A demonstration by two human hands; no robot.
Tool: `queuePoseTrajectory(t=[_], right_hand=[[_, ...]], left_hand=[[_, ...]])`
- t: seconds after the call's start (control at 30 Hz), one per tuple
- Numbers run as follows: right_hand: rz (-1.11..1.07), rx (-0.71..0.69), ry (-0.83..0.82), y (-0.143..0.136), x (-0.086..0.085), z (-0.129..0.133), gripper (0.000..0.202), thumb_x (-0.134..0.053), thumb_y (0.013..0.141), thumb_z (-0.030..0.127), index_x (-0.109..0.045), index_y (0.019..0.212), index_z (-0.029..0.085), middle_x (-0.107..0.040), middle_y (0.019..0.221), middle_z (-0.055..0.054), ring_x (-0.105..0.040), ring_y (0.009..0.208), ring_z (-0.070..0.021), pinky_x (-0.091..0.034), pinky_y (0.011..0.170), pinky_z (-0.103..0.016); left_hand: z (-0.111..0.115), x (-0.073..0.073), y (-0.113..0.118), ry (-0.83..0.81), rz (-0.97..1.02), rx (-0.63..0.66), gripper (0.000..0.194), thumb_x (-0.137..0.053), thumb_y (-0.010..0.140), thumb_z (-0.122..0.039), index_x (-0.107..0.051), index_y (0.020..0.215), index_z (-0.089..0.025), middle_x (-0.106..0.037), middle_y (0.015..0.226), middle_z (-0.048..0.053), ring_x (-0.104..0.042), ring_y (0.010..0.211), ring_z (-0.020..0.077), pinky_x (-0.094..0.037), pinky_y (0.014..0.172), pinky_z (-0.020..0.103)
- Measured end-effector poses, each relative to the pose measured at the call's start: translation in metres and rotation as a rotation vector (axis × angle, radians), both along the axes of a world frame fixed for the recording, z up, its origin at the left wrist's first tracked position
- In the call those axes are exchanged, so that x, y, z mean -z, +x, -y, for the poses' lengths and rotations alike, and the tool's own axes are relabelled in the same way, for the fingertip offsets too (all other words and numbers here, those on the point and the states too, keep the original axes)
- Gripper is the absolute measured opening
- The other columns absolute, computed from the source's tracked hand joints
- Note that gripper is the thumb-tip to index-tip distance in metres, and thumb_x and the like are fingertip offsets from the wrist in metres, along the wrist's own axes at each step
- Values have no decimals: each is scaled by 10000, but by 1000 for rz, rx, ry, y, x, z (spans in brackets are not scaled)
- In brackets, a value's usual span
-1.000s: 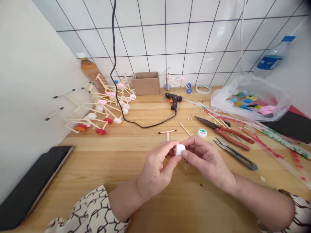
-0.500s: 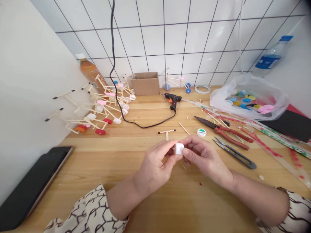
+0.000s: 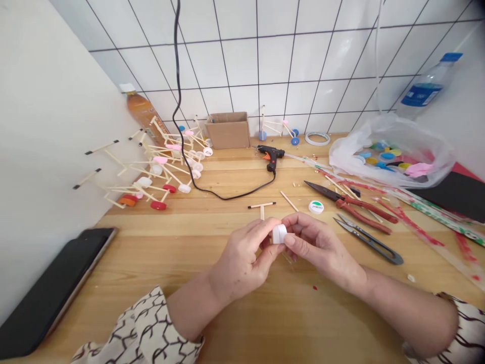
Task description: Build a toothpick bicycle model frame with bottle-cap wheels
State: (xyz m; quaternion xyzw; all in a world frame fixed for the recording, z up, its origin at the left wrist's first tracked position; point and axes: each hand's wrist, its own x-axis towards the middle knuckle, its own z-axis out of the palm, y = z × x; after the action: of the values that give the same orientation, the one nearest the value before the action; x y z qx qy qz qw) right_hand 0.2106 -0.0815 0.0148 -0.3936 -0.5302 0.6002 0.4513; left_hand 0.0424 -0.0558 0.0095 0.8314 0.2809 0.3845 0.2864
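A small white piece (image 3: 279, 234), perhaps a bottle cap, is pinched between my two hands, with a thin dark line across its near face. My left hand (image 3: 248, 253) grips it from the left with thumb and forefinger. On the right side, my right hand (image 3: 318, 250) has its thumb and fingertips closed on the same piece. Just beyond my fingers lies a T-shaped stick piece (image 3: 262, 206) with dark ends, its lower part hidden by my left hand. A loose stick (image 3: 289, 201) and a white cap with a green mark (image 3: 316, 207) lie close by.
Pliers (image 3: 350, 206) and thread snips (image 3: 369, 239) lie to the right. A glue gun (image 3: 270, 155) with its black cable (image 3: 223, 197) is behind. Several stick frames with cap wheels (image 3: 151, 172) crowd the left. Further back are a cardboard box (image 3: 228, 131) and a bag of caps (image 3: 390, 151).
The white piece has turned slightly in my fingers, so a dark line now shows on its face. Both hands keep their hold; the whole view has shifted a little.
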Motion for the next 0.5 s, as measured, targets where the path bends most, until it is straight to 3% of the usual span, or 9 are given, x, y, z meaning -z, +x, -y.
queuePoseTrajectory(t=[0.5], right_hand=[[39, 55, 20, -2, -1, 2, 176, -644, 784, 330, -562, 843, 186, -611, 707, 3, -515, 534, -73, -400, 451, -193]], left_hand=[[4, 2, 2, 99, 18, -41, 249, -520, 839, -130, -552, 1082, -172, -673, 923, 69, -645, 819, 165, -544, 727, 291]])
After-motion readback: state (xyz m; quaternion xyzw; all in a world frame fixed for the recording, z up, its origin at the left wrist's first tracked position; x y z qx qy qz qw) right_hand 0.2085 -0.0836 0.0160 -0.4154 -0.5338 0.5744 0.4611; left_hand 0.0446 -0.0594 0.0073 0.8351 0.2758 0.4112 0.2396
